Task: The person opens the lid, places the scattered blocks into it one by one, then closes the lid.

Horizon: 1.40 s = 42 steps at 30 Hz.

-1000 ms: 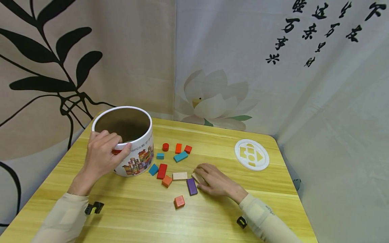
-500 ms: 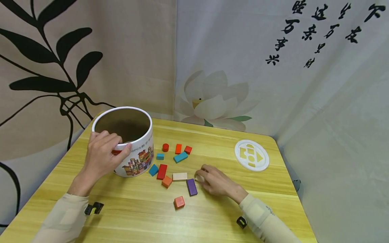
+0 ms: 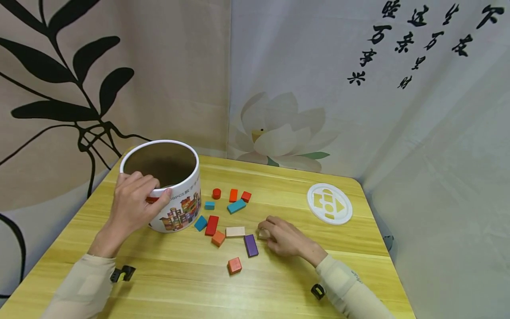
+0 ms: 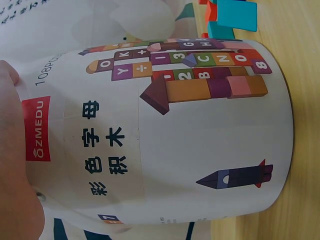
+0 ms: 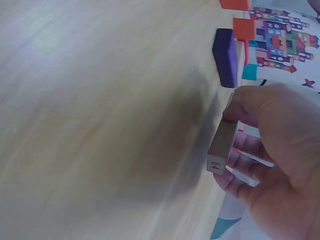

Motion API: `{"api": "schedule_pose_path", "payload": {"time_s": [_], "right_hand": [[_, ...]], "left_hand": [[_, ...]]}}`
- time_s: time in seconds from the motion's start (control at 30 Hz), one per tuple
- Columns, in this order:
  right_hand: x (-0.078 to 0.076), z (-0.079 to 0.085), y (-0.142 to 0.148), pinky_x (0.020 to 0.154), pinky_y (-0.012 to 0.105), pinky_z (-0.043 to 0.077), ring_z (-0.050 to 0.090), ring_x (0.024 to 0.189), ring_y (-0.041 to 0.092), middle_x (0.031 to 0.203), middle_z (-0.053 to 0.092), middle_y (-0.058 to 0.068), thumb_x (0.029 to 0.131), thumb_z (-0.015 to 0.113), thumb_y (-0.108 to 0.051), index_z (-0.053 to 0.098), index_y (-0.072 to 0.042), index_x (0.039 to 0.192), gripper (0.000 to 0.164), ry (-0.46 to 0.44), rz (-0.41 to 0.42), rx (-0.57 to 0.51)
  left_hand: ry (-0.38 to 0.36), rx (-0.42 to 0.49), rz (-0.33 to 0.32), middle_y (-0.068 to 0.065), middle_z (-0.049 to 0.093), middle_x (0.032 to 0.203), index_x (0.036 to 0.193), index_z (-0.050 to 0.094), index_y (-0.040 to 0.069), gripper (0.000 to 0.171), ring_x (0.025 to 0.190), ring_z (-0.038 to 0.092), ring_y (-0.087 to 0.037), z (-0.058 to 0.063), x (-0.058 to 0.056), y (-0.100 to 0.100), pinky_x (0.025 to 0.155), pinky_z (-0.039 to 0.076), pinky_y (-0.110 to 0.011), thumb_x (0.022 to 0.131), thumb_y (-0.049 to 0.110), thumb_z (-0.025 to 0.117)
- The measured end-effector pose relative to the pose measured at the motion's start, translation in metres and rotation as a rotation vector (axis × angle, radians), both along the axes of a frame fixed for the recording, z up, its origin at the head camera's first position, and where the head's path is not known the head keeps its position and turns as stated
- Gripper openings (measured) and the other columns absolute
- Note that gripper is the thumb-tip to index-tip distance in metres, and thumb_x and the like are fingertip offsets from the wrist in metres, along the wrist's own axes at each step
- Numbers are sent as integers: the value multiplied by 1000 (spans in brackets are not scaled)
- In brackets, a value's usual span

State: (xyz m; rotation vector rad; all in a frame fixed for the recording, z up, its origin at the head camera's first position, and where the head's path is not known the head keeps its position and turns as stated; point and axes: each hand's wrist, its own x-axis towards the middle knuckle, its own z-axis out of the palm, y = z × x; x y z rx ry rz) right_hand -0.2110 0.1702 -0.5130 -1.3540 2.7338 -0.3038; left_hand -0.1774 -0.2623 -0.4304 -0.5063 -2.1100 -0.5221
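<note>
Left hand [image 3: 137, 199] was clamped on the bucket [image 3: 181, 206] rim, at the counter's [image 3: 179, 283] left. Right hand [image 3: 287, 239] was pinching a beige block [image 5: 222, 142], just right of the purple block [image 3: 251, 246].

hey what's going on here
A person is handling toy blocks at a wooden table. Their left hand grips the rim of a white printed bucket, while their right hand pinches a pale wooden block near a purple block. More loose blocks, including a red rectangular block, lie on the table beside the bucket. A white disc with shaped cutouts lies farther right.
</note>
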Motion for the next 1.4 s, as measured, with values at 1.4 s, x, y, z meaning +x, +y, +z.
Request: {"api": "schedule_pose_path", "payload": {"time_s": [1.4], "right_hand": [[-39,146,-107,79,27,47,49,92,11,114,59,-2,87,64,-11,64,-11,126,38,195,205,-244]], "left_hand": [[-2,-38,-9,1,46,55,60,47,14,41,60,39,-22,1,2,-3,63,26,-47,87,44,57]]}}
